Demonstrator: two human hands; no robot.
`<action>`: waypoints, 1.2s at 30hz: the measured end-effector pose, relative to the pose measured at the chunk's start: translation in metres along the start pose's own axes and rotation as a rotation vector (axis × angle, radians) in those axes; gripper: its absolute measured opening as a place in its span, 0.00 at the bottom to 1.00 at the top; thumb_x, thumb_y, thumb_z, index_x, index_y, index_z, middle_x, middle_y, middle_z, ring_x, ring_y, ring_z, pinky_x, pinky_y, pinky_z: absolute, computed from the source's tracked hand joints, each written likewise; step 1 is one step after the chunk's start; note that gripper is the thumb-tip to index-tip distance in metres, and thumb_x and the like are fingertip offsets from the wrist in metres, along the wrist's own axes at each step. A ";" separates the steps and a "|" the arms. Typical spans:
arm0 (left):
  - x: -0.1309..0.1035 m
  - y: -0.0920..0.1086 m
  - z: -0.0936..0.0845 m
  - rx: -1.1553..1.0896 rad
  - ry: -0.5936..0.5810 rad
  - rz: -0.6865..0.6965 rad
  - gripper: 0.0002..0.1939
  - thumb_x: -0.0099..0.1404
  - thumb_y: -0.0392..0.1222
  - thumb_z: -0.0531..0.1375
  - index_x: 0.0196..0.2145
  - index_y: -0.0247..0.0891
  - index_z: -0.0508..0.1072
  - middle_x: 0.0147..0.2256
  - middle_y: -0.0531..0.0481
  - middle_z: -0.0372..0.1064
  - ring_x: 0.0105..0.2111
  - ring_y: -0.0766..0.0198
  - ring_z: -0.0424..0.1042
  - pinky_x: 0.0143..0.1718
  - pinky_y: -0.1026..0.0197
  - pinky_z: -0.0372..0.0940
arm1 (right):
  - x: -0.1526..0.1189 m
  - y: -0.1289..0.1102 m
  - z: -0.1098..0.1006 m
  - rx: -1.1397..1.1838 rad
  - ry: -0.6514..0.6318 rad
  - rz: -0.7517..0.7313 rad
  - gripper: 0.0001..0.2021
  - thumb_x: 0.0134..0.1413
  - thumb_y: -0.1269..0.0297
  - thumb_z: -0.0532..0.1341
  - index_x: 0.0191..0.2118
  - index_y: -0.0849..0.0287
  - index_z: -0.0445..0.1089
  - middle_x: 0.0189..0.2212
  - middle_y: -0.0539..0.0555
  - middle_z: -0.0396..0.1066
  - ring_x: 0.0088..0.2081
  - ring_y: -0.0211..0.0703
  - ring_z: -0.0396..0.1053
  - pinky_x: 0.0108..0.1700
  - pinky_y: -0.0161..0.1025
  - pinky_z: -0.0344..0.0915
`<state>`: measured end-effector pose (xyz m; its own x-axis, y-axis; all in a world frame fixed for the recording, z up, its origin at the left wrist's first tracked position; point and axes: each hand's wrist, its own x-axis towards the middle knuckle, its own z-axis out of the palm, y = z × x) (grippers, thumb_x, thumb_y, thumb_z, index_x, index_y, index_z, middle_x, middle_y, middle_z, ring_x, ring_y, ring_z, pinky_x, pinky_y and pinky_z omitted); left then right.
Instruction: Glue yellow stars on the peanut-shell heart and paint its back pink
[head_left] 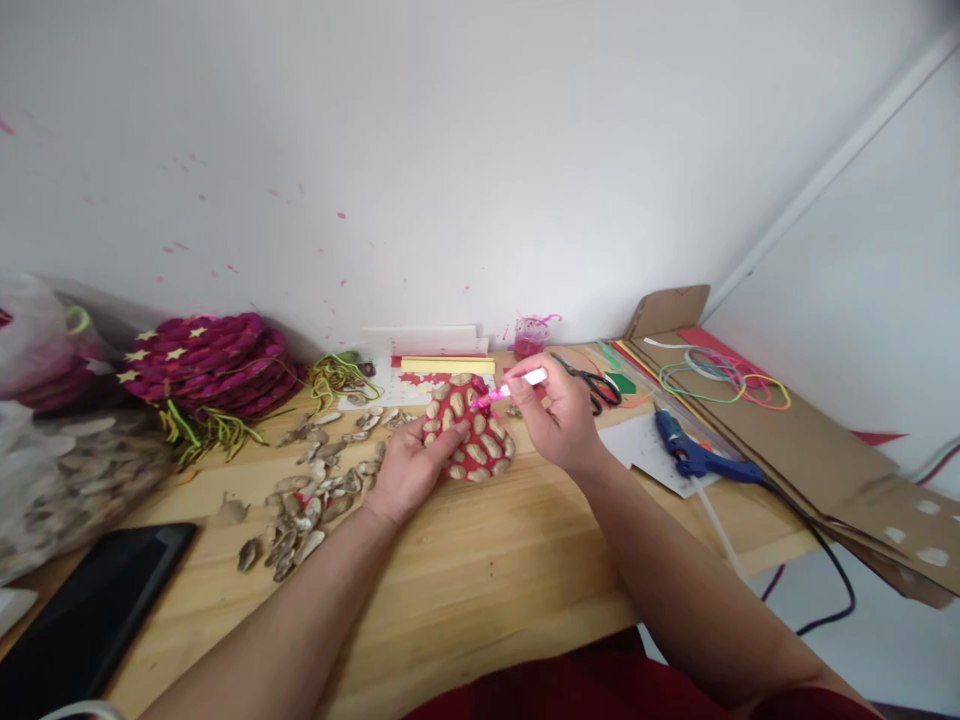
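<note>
My left hand grips the lower left of a red piece covered with peanut shells, thumb on its front, holding it tilted above the table. In my right hand is a paintbrush with a white handle and a pink-stained lower end. Its tip touches the top right of the piece, where a shell is coated in magenta paint. A small clear cup of pink paint stands behind my right hand, by the wall. Loose peanut shells lie in a pile left of the piece.
Black scissors and a blue glue gun lie to the right, beside cardboard with coloured cords. On the left are stacked magenta pieces with stars, a bag of shells and a black tablet-like device.
</note>
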<state>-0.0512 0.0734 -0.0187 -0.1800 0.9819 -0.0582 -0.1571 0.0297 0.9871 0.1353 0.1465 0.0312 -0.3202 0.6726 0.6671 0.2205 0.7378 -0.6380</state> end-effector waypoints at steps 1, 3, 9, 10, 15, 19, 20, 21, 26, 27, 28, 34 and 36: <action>0.000 -0.001 0.000 -0.004 0.001 -0.002 0.23 0.54 0.60 0.76 0.32 0.35 0.84 0.31 0.43 0.84 0.26 0.58 0.78 0.31 0.61 0.72 | 0.000 -0.001 0.000 -0.030 0.029 -0.018 0.06 0.70 0.61 0.60 0.41 0.55 0.71 0.36 0.53 0.76 0.38 0.45 0.74 0.43 0.43 0.68; 0.001 -0.003 -0.001 -0.006 0.001 -0.003 0.24 0.54 0.60 0.76 0.34 0.34 0.85 0.31 0.43 0.84 0.27 0.58 0.79 0.32 0.60 0.73 | -0.001 -0.002 0.001 -0.063 0.082 -0.032 0.06 0.70 0.61 0.59 0.41 0.54 0.72 0.36 0.54 0.76 0.38 0.46 0.74 0.43 0.44 0.69; 0.003 -0.008 -0.002 -0.086 0.004 -0.024 0.22 0.54 0.58 0.76 0.34 0.35 0.84 0.32 0.43 0.84 0.28 0.57 0.80 0.34 0.59 0.74 | -0.001 0.004 0.001 0.062 0.055 0.050 0.10 0.72 0.56 0.59 0.40 0.54 0.71 0.31 0.51 0.74 0.32 0.42 0.70 0.37 0.41 0.66; 0.003 -0.008 -0.001 -0.124 -0.002 -0.038 0.22 0.53 0.57 0.77 0.34 0.35 0.84 0.32 0.43 0.84 0.28 0.57 0.80 0.34 0.58 0.74 | 0.000 0.006 0.001 0.072 0.067 0.065 0.10 0.71 0.55 0.59 0.40 0.54 0.71 0.31 0.51 0.74 0.31 0.41 0.70 0.36 0.40 0.65; 0.001 -0.006 0.001 -0.260 -0.042 -0.090 0.21 0.52 0.54 0.78 0.34 0.34 0.84 0.31 0.43 0.84 0.29 0.55 0.82 0.36 0.58 0.75 | 0.004 0.011 -0.001 0.242 0.125 0.141 0.16 0.68 0.47 0.61 0.39 0.55 0.71 0.26 0.47 0.69 0.27 0.38 0.65 0.31 0.38 0.62; 0.000 -0.006 0.001 -0.308 -0.065 -0.119 0.20 0.51 0.51 0.78 0.34 0.33 0.83 0.32 0.42 0.84 0.28 0.56 0.82 0.35 0.57 0.76 | 0.007 0.011 -0.002 0.291 0.076 0.184 0.19 0.66 0.43 0.63 0.37 0.56 0.71 0.25 0.47 0.68 0.26 0.37 0.63 0.29 0.37 0.60; 0.000 -0.006 0.001 -0.318 -0.067 -0.125 0.20 0.51 0.51 0.78 0.34 0.33 0.83 0.32 0.42 0.84 0.28 0.56 0.82 0.35 0.58 0.76 | 0.007 0.011 -0.002 0.293 0.092 0.193 0.19 0.65 0.43 0.64 0.37 0.56 0.71 0.25 0.47 0.68 0.26 0.37 0.62 0.29 0.37 0.60; 0.000 -0.005 0.001 -0.328 -0.069 -0.130 0.20 0.51 0.50 0.79 0.34 0.33 0.83 0.31 0.43 0.84 0.27 0.57 0.81 0.35 0.58 0.75 | 0.008 0.012 -0.002 0.302 0.118 0.201 0.19 0.65 0.43 0.64 0.38 0.56 0.71 0.25 0.46 0.67 0.26 0.36 0.62 0.30 0.37 0.60; 0.001 -0.004 0.002 -0.360 -0.076 -0.146 0.19 0.50 0.48 0.79 0.34 0.33 0.83 0.29 0.44 0.83 0.26 0.58 0.81 0.34 0.59 0.76 | 0.008 0.013 -0.003 0.353 0.081 0.210 0.20 0.64 0.42 0.64 0.37 0.55 0.71 0.25 0.46 0.68 0.27 0.37 0.63 0.31 0.38 0.61; 0.001 -0.003 0.002 -0.368 -0.075 -0.147 0.19 0.49 0.48 0.79 0.34 0.33 0.83 0.30 0.44 0.83 0.27 0.57 0.82 0.35 0.58 0.76 | 0.008 0.013 -0.003 0.344 0.056 0.208 0.20 0.64 0.42 0.64 0.37 0.55 0.71 0.25 0.47 0.68 0.26 0.37 0.63 0.30 0.37 0.61; 0.001 -0.003 0.002 -0.378 -0.071 -0.147 0.20 0.49 0.48 0.79 0.35 0.33 0.83 0.31 0.43 0.84 0.28 0.56 0.82 0.35 0.57 0.77 | 0.007 0.013 -0.003 0.325 0.046 0.206 0.20 0.65 0.42 0.64 0.37 0.55 0.71 0.25 0.47 0.68 0.26 0.37 0.63 0.30 0.37 0.60; 0.003 -0.004 0.001 -0.399 -0.071 -0.161 0.18 0.50 0.47 0.79 0.34 0.32 0.83 0.32 0.41 0.84 0.28 0.55 0.82 0.34 0.57 0.76 | 0.007 0.013 -0.003 0.310 0.122 0.182 0.19 0.65 0.43 0.63 0.38 0.55 0.71 0.25 0.46 0.67 0.26 0.38 0.63 0.31 0.38 0.62; 0.003 -0.004 0.001 -0.400 -0.077 -0.162 0.19 0.50 0.47 0.79 0.34 0.32 0.83 0.32 0.41 0.84 0.27 0.56 0.82 0.34 0.58 0.76 | 0.007 0.013 -0.003 0.315 0.080 0.174 0.19 0.66 0.43 0.63 0.37 0.55 0.71 0.25 0.47 0.68 0.26 0.38 0.63 0.30 0.38 0.61</action>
<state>-0.0498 0.0759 -0.0226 -0.0513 0.9821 -0.1811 -0.5436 0.1247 0.8300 0.1387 0.1609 0.0284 -0.2266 0.7983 0.5581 -0.0333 0.5663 -0.8235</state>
